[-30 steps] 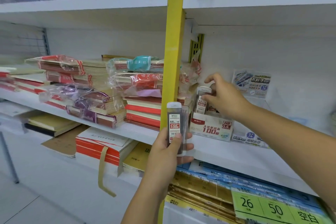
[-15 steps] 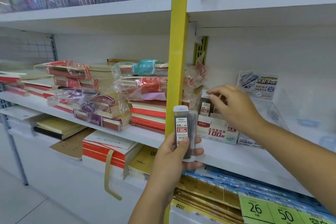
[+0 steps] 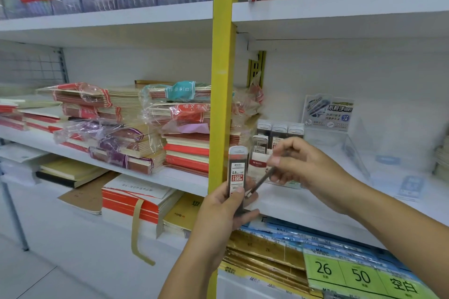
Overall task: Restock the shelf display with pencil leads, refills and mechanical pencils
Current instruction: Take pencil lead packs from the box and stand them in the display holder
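Note:
My left hand [image 3: 222, 211] grips a small stack of dark pencil lead cases [image 3: 238, 172], upright, in front of the yellow post. My right hand [image 3: 309, 170] pinches one slim lead case [image 3: 261, 181], tilted, its lower end against the stack. Behind both hands, on the white shelf [image 3: 279, 201], stands a white and red display box [image 3: 258, 164] with several lead cases [image 3: 279, 130] upright in it. My hands hide most of the box.
A yellow upright post [image 3: 223, 68] divides the shelving. Plastic-wrapped notebook stacks [image 3: 179, 126] fill the shelf to the left. A clear acrylic holder [image 3: 349, 150] with a printed card [image 3: 328, 113] stands right of the box. Blue packs and green price labels [image 3: 352, 274] lie below.
My right hand left the display box, came back toward my left hand and now pinches one lead case at the stack. The view has shifted slightly closer.

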Demonstrator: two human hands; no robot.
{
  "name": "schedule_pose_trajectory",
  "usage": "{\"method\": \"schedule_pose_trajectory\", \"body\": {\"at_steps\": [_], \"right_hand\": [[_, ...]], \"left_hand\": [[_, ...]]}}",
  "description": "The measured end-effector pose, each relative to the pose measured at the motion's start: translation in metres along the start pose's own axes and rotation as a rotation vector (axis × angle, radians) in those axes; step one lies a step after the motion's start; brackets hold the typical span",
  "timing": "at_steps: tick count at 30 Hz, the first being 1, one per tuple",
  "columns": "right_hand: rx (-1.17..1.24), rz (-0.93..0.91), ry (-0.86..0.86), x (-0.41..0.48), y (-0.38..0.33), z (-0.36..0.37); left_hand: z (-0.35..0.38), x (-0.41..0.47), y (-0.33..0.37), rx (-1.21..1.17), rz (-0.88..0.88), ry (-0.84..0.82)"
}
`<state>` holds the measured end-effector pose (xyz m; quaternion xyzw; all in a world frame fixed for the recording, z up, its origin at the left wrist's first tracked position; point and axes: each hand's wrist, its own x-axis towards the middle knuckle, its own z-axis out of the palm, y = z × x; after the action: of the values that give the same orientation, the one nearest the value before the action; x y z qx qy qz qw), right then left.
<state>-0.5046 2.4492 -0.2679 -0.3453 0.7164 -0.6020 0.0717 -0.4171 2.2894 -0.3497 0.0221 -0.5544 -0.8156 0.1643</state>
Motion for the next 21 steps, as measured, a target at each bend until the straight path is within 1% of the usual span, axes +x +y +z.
{"method": "schedule_pose_trajectory", "body": {"at_steps": [5,9,10,13,17,21], "right_hand": [[-0.024,-0.010,0.033,-0.011,0.015,-0.008],[-0.058,0.042,0.047,-0.022,0.025,-0.007],[-0.090,0.048,0.049,-0.024,0.026,-0.007],[-0.289,0.022,0.047,-0.023,0.021,-0.007],[-0.365,0.017,-0.081,-0.019,0.012,-0.004],[-0.466,0.004,-0.296,-0.017,0.007,-0.001]], "left_hand": [[0.003,-0.001,0.000,-0.057,0.018,0.045],[0.004,-0.001,0.000,-0.032,0.063,0.106],[0.005,-0.001,0.000,-0.014,0.069,0.099],[0.006,-0.001,-0.001,0.005,0.082,0.097],[0.005,0.000,0.002,-0.004,0.124,0.089],[0.006,0.001,0.003,0.030,0.157,0.099]]}}
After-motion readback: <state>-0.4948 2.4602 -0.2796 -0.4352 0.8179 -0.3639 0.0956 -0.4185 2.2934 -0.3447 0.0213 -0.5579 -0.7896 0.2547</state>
